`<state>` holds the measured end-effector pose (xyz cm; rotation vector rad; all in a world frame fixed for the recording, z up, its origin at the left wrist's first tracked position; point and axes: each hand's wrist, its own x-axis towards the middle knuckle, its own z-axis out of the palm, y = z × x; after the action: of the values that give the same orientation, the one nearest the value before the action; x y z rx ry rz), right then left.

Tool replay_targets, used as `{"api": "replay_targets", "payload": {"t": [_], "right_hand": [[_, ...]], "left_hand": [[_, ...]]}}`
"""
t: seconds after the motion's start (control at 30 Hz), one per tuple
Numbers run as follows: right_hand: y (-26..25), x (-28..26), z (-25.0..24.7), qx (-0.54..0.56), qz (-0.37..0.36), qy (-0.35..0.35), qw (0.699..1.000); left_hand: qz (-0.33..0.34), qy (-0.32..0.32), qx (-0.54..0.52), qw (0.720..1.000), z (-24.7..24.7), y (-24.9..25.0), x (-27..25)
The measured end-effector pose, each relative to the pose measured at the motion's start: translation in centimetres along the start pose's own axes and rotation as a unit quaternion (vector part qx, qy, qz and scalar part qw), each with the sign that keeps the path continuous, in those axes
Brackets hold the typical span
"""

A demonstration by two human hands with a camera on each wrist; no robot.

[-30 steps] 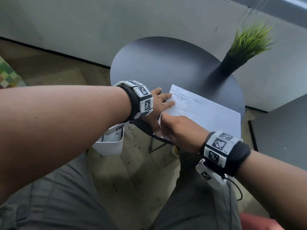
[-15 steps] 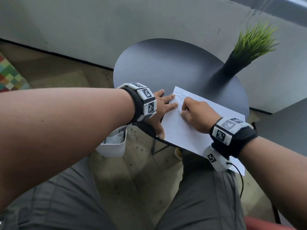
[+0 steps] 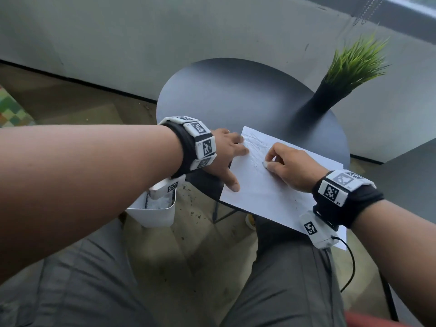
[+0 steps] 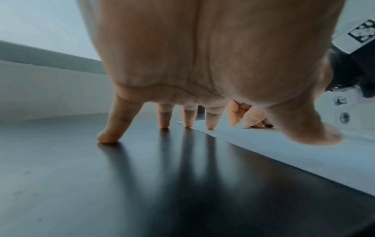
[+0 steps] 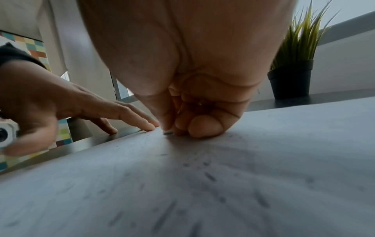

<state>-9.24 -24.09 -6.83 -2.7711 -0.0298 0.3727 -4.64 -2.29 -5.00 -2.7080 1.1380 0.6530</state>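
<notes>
A white sheet of paper (image 3: 271, 190) with faint pencil scribbles lies on the round dark table (image 3: 224, 95), its near edge overhanging. My left hand (image 3: 226, 156) rests spread on the sheet's left edge, fingertips (image 4: 210, 126) and thumb pressing down, some fingers on the bare table. My right hand (image 3: 283, 161) is curled over the scribbled area and pinches a small white eraser (image 3: 265, 164) against the paper. The left wrist view shows the eraser (image 4: 241, 125) under the right thumb. In the right wrist view, eraser crumbs dot the paper (image 5: 223, 176).
A potted green grass plant (image 3: 349, 69) in a black pot (image 5: 290, 80) stands at the table's far right. A white bin (image 3: 153, 213) sits on the floor below my left wrist. A grey wall runs behind the table. My knees are under the near edge.
My right hand has moved from the paper's near-left corner up and right onto the scribbled area. The left hand keeps pressing the left edge.
</notes>
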Motion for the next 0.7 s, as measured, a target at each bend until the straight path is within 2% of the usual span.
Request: {"api": "replay_targets", "payload": {"t": [0.1,0.2,0.37,0.57,0.7], "right_hand": [[-0.1,-0.4,-0.5,0.006,0.002,-0.028,1.0],[-0.6,-0.4,-0.9,0.021,0.002,-0.044,0.999],[-2.3,1.0,-0.6,0.052,-0.034,-0.005,0.998],[-3.6,1.7,-0.1,-0.038,-0.02,0.019,0.999],[-5.2,-0.3,0.5,-0.081,-0.157,-0.077,0.981]], "left_hand": [[-0.025,0.028,0.01,0.999,0.2,-0.3,0.0],[-0.051,0.001,0.031,0.998,0.4,0.1,-0.4],[-0.033,-0.025,0.043,0.998,0.6,0.4,-0.3],[-0.032,-0.027,0.051,0.998,0.7,0.3,0.0],[-0.03,-0.033,0.03,0.999,0.8,0.1,0.4]]}}
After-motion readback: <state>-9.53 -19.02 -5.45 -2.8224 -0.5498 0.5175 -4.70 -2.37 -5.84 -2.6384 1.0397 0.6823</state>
